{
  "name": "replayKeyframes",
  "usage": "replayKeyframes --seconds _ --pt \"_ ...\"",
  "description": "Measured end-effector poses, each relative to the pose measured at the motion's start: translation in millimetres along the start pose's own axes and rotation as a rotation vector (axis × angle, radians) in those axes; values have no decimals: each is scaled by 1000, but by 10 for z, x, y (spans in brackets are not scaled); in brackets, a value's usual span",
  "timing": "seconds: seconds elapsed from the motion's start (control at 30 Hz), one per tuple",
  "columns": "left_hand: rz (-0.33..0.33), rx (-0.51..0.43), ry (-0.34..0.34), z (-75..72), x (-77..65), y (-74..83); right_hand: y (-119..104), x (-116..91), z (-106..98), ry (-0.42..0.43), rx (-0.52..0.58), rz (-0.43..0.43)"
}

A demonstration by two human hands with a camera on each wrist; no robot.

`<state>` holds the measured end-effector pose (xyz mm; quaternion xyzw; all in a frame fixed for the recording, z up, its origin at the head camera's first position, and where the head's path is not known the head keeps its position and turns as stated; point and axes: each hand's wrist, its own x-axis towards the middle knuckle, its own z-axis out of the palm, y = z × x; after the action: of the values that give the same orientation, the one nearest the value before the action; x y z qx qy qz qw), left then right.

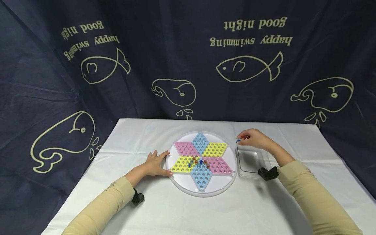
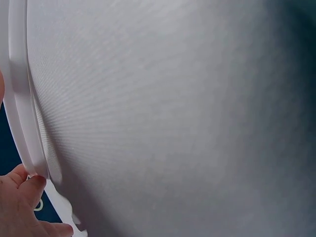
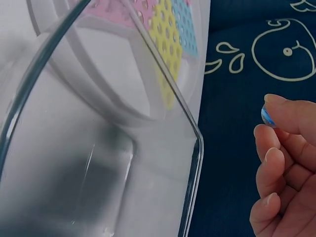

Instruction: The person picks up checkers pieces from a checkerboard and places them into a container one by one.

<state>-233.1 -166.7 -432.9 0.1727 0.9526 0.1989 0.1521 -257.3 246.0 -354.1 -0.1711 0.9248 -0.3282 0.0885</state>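
Observation:
A round white Chinese checkers board point(image 1: 182, 182) with a pink, yellow and blue star lies mid-table. Several coloured glass marbles point(image 1: 196, 162) sit in holes near the star's centre. My left hand point(image 1: 154, 164) is spread at the board's left edge, thumb and fingertips touching the rim; the left wrist view shows fingers of this hand point(image 2: 22, 200) at the white rim point(image 2: 22, 89). Between thumb and index finger, my right hand point(image 1: 254, 137) pinches a blue marble point(image 1: 239, 140). The right wrist view shows this marble point(image 3: 267, 117) beyond the rim of a clear glass container point(image 3: 193, 168).
The clear container point(image 1: 249, 160) stands just right of the board, below my right hand and wrist. White cloth point(image 1: 141, 209) covers the table. Behind it hangs a dark blue curtain point(image 1: 176, 49) with fish and whale drawings.

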Motion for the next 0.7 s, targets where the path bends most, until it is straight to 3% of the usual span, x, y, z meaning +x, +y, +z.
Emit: replayKeyframes --seconds 0.7 --pt "-2 6 6 17 5 -9 220 -190 -10 -3 39 96"
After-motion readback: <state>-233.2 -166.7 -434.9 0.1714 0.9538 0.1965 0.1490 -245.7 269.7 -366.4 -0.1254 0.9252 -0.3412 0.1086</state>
